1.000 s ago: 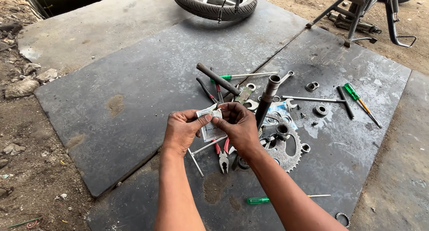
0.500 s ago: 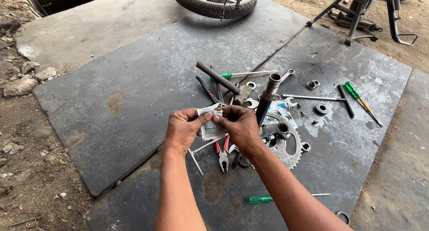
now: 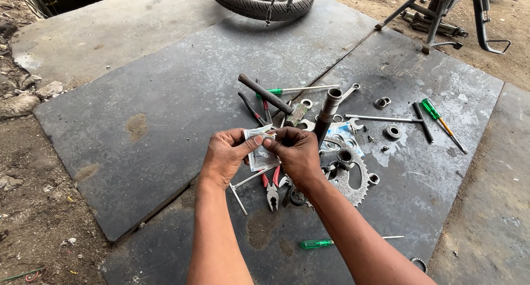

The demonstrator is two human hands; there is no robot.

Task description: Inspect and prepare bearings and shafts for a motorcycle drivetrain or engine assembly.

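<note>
Outdoors | dark floor slabs (image 3: 165, 114) on dirt | both hands' grip, left hand (image 3: 225, 155) and right hand (image 3: 298, 152), clamped on small packet (image 3: 259, 152)

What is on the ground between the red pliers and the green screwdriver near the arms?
In the head view, only bare dark slab with a brown stain lies between the red pliers and the green screwdriver.

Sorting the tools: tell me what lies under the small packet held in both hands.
Below the small packet, held by left hand and right hand, red-handled pliers and a thin metal rod show on the dark slab. Anything directly beneath is covered.
</note>
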